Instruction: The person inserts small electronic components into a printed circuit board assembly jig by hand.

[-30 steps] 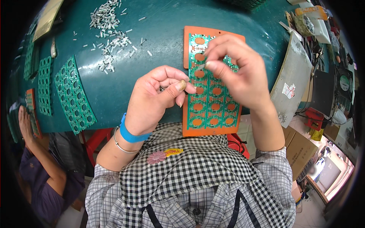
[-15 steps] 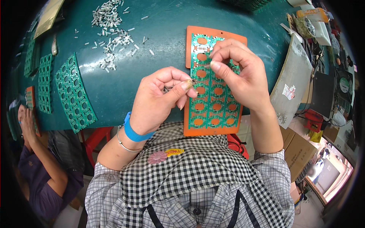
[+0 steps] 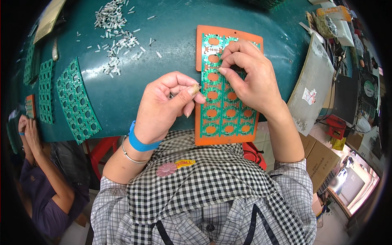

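A green circuit board panel [image 3: 223,118] with rows of round openings lies on an orange backing plate [image 3: 199,130] in front of me. Over its upper middle, my right hand [image 3: 253,77] is closed in a pinch, thumb and fingertip close to the panel; anything between them is too small to make out. My left hand [image 3: 165,100] is at the panel's left edge, its fingers curled around a few small metal strips [image 3: 172,94]. The left thumb tip looks brownish and presses toward the index finger. My right hand hides part of the panel's right side.
A loose pile of small metal strips [image 3: 110,18] spreads across the green table [image 3: 163,36]. More green panels [image 3: 77,100] lie at the left. Beyond them are a co-worker's hands [image 3: 29,130]. A grey sheet [image 3: 308,81] and a cardboard box [image 3: 320,161] stand at the right.
My right hand's pinch has shifted slightly left across the panel, and its fingertips look closer together. My left hand has drawn slightly left. The whole view has shifted a little.
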Motion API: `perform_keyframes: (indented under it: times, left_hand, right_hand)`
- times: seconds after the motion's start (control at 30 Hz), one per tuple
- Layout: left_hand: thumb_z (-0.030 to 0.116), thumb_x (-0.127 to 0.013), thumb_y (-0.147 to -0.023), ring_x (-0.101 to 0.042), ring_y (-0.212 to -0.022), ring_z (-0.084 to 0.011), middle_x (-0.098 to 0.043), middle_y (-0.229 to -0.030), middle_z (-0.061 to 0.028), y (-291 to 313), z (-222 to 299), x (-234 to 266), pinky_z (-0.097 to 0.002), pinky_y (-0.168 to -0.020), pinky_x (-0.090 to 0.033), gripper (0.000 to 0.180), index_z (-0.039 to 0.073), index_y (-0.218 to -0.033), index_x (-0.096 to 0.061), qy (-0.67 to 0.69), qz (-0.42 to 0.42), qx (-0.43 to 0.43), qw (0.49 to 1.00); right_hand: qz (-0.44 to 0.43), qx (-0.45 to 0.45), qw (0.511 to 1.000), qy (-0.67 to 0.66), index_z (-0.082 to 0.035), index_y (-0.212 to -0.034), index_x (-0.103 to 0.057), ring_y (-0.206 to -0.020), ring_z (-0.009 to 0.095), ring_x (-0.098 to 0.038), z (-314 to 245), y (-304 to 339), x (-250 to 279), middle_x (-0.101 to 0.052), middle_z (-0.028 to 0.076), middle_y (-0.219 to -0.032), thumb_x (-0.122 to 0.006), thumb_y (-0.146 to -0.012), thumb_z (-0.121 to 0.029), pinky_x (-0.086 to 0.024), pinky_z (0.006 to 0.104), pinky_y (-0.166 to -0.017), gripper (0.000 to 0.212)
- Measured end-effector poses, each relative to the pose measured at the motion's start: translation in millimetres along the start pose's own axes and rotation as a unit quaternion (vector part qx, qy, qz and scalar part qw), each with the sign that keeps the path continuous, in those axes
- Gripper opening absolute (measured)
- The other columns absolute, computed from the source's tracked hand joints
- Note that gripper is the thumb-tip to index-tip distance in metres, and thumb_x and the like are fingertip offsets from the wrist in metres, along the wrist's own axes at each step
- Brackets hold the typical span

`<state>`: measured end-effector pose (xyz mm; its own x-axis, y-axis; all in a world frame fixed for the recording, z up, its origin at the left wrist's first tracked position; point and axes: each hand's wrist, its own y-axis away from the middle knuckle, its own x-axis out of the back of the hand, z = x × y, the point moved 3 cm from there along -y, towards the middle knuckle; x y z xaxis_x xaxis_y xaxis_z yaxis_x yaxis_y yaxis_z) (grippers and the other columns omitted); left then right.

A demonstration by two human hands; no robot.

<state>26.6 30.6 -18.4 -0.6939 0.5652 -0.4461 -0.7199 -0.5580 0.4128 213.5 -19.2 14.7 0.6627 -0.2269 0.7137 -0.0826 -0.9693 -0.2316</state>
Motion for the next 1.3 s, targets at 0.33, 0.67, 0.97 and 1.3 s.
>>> perform_keyframes:
  times: [0.33,0.67,0.97,1.3]
  left_hand:
    - [0.01,-0.056,-0.095,-0.048,-0.055,-0.0058,-0.068,-0.082,-0.0074,0,-1,0,-0.0167,-0.048,-0.033,0.007,0.005,-0.097,-0.06,0.003,-0.007,-0.012,1.0]
    - [0.01,-0.056,-0.095,-0.047,-0.055,-0.006,-0.068,-0.081,-0.0077,-1,-1,0,-0.017,-0.048,-0.033,0.007,0.004,-0.097,-0.06,0.009,-0.004,-0.007,1.0]
    - [0.009,-0.056,-0.095,-0.048,-0.056,-0.0056,-0.067,-0.082,-0.0073,1,-1,-4,-0.0165,-0.049,-0.033,0.007,0.003,-0.097,-0.06,0.01,-0.018,-0.011,1.0]
    - [0.006,-0.054,-0.094,-0.049,-0.059,-0.0054,-0.066,-0.086,-0.0081,3,10,-2,-0.0156,-0.05,-0.034,0.013,-0.001,-0.105,-0.059,0.027,-0.016,-0.023,0.999]
  right_hand:
    - [0.011,0.034,0.998,0.046,-0.001,-0.078,-0.062,-0.085,0.029,-0.059,-4,-2,-9,-0.06,0.009,-0.092,-0.07,-0.07,-0.001,-0.049,0.0376,-0.072,0.011]
    - [-0.004,0.091,0.994,0.058,0.001,-0.079,-0.062,-0.085,0.028,-0.06,-8,-5,-10,-0.061,0.009,-0.091,-0.071,-0.068,0.0,-0.051,0.0379,-0.072,0.014]
    - [0.005,0.056,0.996,-0.075,-0.004,-0.077,-0.064,-0.08,0.022,-0.059,-21,1,1,-0.061,0.005,-0.085,-0.076,-0.064,-0.003,-0.049,0.0324,-0.068,0.018]
    - [0.006,-0.019,0.981,-0.192,-0.003,-0.074,-0.06,-0.084,0.023,-0.061,-19,15,9,-0.062,0.006,-0.09,-0.068,-0.069,0.003,-0.05,0.0314,-0.071,0.01]
